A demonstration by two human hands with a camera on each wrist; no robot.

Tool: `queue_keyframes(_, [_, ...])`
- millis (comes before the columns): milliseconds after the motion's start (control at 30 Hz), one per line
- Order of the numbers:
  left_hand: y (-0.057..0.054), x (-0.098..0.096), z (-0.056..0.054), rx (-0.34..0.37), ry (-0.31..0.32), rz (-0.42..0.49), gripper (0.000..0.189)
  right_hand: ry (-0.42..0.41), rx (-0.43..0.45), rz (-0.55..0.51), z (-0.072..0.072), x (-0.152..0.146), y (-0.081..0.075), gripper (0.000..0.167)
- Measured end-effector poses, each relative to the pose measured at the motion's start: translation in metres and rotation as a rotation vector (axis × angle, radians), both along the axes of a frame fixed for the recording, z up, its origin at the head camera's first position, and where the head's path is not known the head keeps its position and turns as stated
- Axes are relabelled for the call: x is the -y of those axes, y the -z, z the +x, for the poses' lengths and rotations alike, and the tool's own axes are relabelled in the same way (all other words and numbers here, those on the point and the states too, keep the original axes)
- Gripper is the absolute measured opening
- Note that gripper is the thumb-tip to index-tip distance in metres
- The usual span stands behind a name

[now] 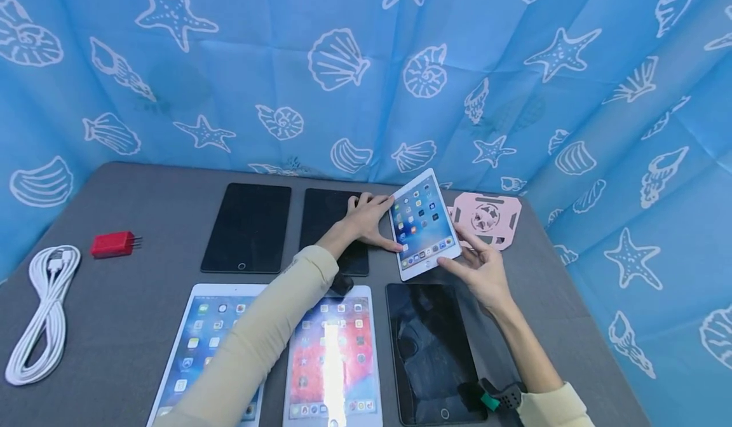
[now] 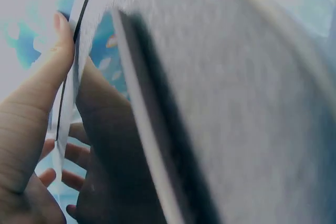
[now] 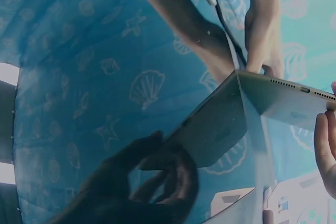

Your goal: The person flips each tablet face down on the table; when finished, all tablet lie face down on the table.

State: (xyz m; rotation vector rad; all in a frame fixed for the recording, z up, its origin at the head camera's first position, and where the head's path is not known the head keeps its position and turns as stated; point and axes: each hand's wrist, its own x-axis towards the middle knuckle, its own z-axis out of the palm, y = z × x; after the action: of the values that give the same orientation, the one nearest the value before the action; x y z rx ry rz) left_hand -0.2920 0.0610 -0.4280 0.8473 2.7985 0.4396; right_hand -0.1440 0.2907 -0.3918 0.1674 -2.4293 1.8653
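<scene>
**Held tablet [image 1: 423, 223] set askew at the right rear of the table [image 1: 131, 312]**

The held tablet has a white frame and a lit screen showing rows of icons, turned up towards the head camera with its home button at the near end. It is between the left hand [image 1: 366, 220] and the right hand [image 1: 480, 271]. The left fingers grasp its left side, spread along that edge with the thumb lower down. The right fingers grasp the lower right corner, thumb at the near edge and the others along the right side. The right wrist view shows the speaker holes and port on its edge. Whether any part of it touches the table cannot be told.

Just behind it on the right lies a pink stand [image 1: 506, 217] with a cut-out round, partly covered. To its left, a black tablet [image 1: 320, 217] lies partly under the left hand, and another dark tablet [image 1: 247, 227] lies further left beside it.

Nearer the person lie three more: a glossy black-faced tablet [image 1: 431, 351] on the right, a red-screened tablet [image 1: 354, 351] in the middle with a bright glare, and a blue-screened tablet [image 1: 189, 344] partly hidden by a cream sleeve [image 1: 257, 344].

At the far left are a red plug [image 1: 112, 244] and a bundled white cable [image 1: 54, 312]. A blue curtain [image 1: 343, 109] printed with shells and starfish hangs behind.
</scene>
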Motion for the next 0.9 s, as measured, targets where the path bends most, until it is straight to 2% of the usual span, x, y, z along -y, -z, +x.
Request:
queue_keyframes(200, [-0.001, -0.013, 0.003, 0.001, 0.038, 0.065, 0.123, -0.021, -0.08, 0.031, 0.001, 0.005, -0.007, 0.07])
queue_keyframes(400, [-0.008, -0.014, 0.002, 0.057, 0.11, 0.195, 0.115, -0.06, -0.097, 0.032, 0.0, 0.009, -0.009, 0.07])
queue_keyframes(533, [-0.025, -0.007, -0.005, 0.137, 0.144, 0.365, 0.099, -0.094, -0.096, 0.017, -0.003, 0.014, -0.009, 0.069])
queue_keyframes(667, [-0.047, 0.0, -0.013, 0.186, 0.112, 0.493, 0.091, -0.108, -0.09, 0.033, -0.005, 0.019, -0.008, 0.068])
queue_keyframes(800, [-0.064, 0.004, -0.017, 0.162, 0.068, 0.497, 0.095, -0.111, -0.081, 0.051, -0.006, 0.022, -0.007, 0.068])
queue_keyframes(900, [-0.072, 0.005, -0.018, 0.146, 0.051, 0.463, 0.098, -0.109, -0.077, 0.067, -0.006, 0.022, -0.005, 0.07])
